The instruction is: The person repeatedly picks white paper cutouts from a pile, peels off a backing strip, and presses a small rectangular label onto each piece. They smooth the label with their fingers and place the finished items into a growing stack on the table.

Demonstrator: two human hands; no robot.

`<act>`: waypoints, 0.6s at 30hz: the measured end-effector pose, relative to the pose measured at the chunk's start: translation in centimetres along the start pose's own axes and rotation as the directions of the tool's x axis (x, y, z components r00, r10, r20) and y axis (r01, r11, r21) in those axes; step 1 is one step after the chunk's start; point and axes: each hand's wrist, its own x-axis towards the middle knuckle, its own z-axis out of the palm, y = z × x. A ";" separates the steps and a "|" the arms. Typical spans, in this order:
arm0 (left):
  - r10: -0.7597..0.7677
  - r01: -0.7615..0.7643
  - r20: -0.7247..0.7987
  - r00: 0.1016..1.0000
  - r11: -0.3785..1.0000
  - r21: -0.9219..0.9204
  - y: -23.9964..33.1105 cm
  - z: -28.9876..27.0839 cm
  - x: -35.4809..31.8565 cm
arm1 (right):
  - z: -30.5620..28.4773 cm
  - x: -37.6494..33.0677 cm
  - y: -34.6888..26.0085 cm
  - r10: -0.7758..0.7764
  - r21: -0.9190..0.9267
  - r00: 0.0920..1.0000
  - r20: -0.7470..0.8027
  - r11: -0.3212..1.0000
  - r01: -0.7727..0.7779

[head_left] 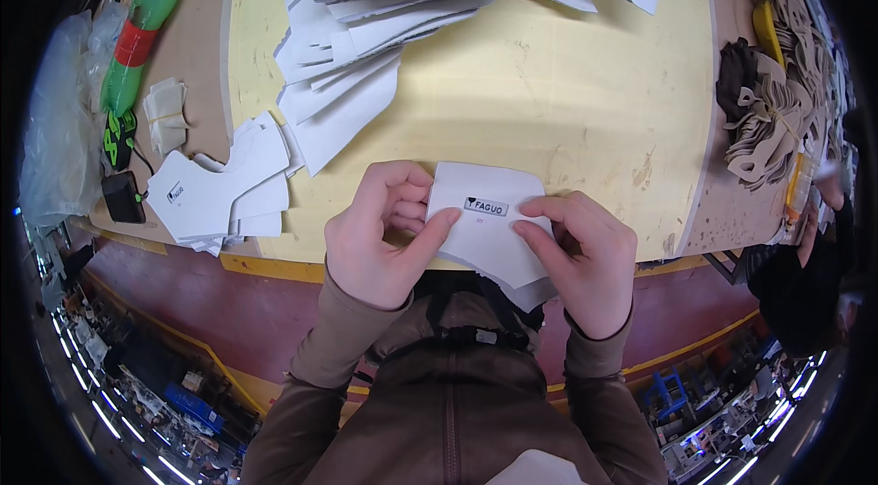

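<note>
Between my hands, over the table's near edge, is a white cut piece [489, 181] of sheet material with a curved outline, bearing a small grey rectangular label. My left hand [384, 234] grips its left side, thumb on top and fingers curled at the edge. My right hand [585, 252] holds the right side, its index finger and thumb close to the label's right end. The lower part of the piece hangs past the table edge, where its darker underside shows. To the left lies a stack of similar white pieces [242, 170], the top one carrying the same kind of label.
Large white sheets [366, 19] are piled at the back of the yellow table surface [567, 101]. On the left stand a green bottle [151, 5], a black device [123, 197] and clear plastic [59, 119]. Bundled beige cut pieces [768, 128] lie right, near another person's arm [809, 238].
</note>
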 end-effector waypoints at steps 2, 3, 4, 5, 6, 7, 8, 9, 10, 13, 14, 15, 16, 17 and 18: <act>0.010 -0.010 -0.003 1.000 1.000 -0.007 0.0 0.0 0.0 | 0.0 0.0 0.0 -0.003 -0.003 1.000 -0.005 1.000 0.003; -0.001 0.001 -0.002 1.000 1.000 -0.002 -0.1 0.1 0.1 | 0.0 0.0 0.0 -0.005 -0.005 1.000 -0.008 1.000 0.005; 0.013 -0.013 -0.003 1.000 1.000 -0.007 -0.1 0.1 0.1 | 0.0 0.0 0.0 -0.006 -0.006 1.000 -0.009 1.000 0.006; 0.016 -0.016 -0.003 1.000 1.000 -0.005 -0.1 0.1 0.1 | 0.0 0.0 0.0 -0.008 -0.006 1.000 -0.011 1.000 0.008; 0.009 -0.009 -0.001 1.000 1.000 0.003 -0.1 0.0 0.1 | 0.0 0.0 0.0 -0.008 -0.003 1.000 -0.011 1.000 0.008; 0.016 -0.016 0.001 1.000 1.000 -0.001 -0.1 0.0 0.1 | 0.1 0.0 0.0 -0.007 -0.007 1.000 -0.010 1.000 0.007; 0.013 -0.013 0.003 1.000 1.000 -0.001 -0.1 0.0 0.1 | 0.0 0.0 0.0 -0.004 -0.008 1.000 -0.008 1.000 0.004; -0.005 0.005 0.006 1.000 1.000 0.007 -0.1 0.0 0.2 | 0.0 0.0 0.0 -0.002 -0.009 1.000 -0.005 1.000 0.002; 0.010 -0.010 0.005 1.000 1.000 -0.001 -0.1 0.0 0.2 | 0.0 0.0 0.0 -0.003 -0.013 1.000 -0.004 1.000 0.003; 0.009 -0.009 0.006 1.000 1.000 0.001 -0.1 0.0 0.2 | 0.0 0.0 0.0 -0.007 -0.020 1.000 -0.002 1.000 0.007; 0.009 -0.009 0.007 1.000 1.000 0.005 -0.1 0.0 0.2 | 0.0 0.0 0.0 -0.008 -0.018 1.000 -0.003 1.000 0.008; -0.001 0.001 0.008 1.000 1.000 0.012 -0.1 0.0 0.2 | 0.0 0.1 0.0 -0.009 -0.017 1.000 -0.003 1.000 0.009; 0.008 -0.008 0.008 1.000 1.000 0.013 -0.1 0.0 0.2 | 0.0 0.0 0.0 -0.006 -0.018 1.000 -0.001 1.000 0.006; 0.007 -0.007 0.009 1.000 1.000 0.018 -0.1 0.0 0.2 | 0.0 0.0 0.0 -0.003 -0.019 1.000 0.002 1.000 0.003; -0.006 0.006 0.011 1.000 1.000 0.028 -0.1 0.0 0.2 | 0.0 0.0 0.0 0.000 -0.020 1.000 0.003 1.000 0.001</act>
